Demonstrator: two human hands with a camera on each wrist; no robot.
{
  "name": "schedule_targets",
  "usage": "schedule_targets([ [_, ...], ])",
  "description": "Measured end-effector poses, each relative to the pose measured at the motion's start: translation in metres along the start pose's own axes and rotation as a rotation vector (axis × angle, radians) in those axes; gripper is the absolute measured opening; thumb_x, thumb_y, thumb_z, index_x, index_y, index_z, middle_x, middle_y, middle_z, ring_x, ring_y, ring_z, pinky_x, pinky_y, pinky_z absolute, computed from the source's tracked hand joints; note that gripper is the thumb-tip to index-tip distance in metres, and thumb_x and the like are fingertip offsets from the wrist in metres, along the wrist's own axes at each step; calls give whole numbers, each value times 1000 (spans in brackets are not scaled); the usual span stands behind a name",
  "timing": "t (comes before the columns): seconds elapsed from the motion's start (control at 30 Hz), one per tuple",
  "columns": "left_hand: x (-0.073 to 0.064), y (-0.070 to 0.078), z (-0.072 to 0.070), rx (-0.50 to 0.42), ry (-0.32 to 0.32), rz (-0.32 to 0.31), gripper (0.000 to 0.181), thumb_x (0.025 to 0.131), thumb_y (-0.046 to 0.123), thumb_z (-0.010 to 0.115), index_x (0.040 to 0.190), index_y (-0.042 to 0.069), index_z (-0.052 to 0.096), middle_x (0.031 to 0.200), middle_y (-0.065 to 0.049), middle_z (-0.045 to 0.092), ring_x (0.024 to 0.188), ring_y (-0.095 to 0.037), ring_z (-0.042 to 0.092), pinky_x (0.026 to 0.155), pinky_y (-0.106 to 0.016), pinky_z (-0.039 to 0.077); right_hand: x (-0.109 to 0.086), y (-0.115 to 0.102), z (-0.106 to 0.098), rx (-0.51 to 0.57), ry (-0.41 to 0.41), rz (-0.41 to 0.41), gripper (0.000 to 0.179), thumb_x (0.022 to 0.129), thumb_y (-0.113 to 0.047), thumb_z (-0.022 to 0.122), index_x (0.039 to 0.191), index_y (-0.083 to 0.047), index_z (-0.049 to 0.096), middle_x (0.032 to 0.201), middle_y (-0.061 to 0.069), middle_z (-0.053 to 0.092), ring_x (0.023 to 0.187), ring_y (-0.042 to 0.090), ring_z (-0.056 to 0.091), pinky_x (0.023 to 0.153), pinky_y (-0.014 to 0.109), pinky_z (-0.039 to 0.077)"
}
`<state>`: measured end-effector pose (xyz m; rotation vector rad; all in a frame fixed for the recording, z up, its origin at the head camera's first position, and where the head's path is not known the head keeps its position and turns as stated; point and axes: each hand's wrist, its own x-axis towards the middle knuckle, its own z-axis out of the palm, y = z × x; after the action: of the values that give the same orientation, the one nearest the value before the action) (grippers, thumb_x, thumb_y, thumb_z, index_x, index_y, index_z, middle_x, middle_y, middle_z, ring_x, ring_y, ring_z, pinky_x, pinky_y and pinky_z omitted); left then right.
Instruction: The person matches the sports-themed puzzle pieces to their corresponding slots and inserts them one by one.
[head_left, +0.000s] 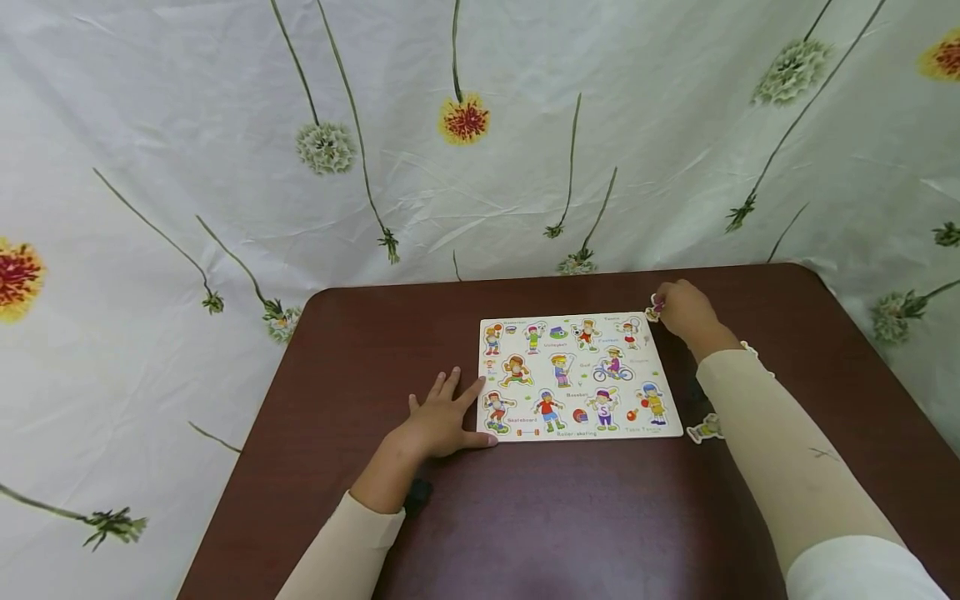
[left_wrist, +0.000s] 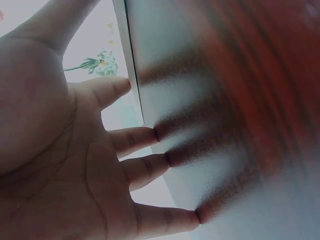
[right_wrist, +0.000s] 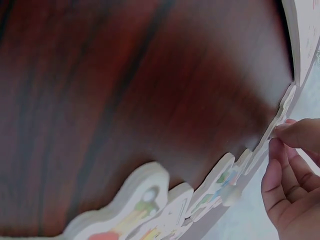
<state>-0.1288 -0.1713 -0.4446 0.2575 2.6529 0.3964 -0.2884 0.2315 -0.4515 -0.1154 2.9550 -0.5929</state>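
A white puzzle board [head_left: 542, 382] with colourful sports figures and printed words lies flat on the table. My left hand [head_left: 435, 422] rests with fingers spread at its left edge, the thumb at the near left corner. In the left wrist view the fingertips [left_wrist: 187, 220] press on the tabletop. Just off the board's far right corner, my right hand [head_left: 686, 310] pinches a small figure puzzle piece [head_left: 654, 308] between thumb and fingers. The right wrist view has those fingertips [right_wrist: 281, 131] at the edge of a thin pale piece low on the table.
To the board's right lie a loose puzzle piece [head_left: 705, 428] and more pieces, partly hidden by the right sleeve [head_left: 780, 450]. Several pieces [right_wrist: 145, 197] stretch in a row in the right wrist view. Behind the dark brown table [head_left: 390, 333] hangs a flowered white cloth [head_left: 510, 200].
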Motion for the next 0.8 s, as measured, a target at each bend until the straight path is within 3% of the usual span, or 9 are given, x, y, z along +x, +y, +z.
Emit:
schedule_targets([
  [0.2,-1,1,0,-3,-1,-1,96,86,61,72,162,32,23,171,-17,6,159,-40,4,114,-79,9,-1,4,-1,-7,14,-11,18,98,0,53,110,7,64,112,27,55,95,37,52,87,52,49],
  [0.67,0,1,0,-1,-1,-6,96,85,61,72,162,32,22,171,-16,5,159,-40,3,115,-79,8,-8,11,-5,62,81,17,22,103,-11,56,113,8,61,110,27,56,92,38,56,78,48,49],
  [0.8,-1,1,0,-2,-3,-4,96,85,61,72,162,32,23,171,-17,6,159,-40,3,114,-79,9,-13,10,-9,89,95,26,22,103,-12,56,112,8,60,105,26,59,84,34,61,71,44,50],
])
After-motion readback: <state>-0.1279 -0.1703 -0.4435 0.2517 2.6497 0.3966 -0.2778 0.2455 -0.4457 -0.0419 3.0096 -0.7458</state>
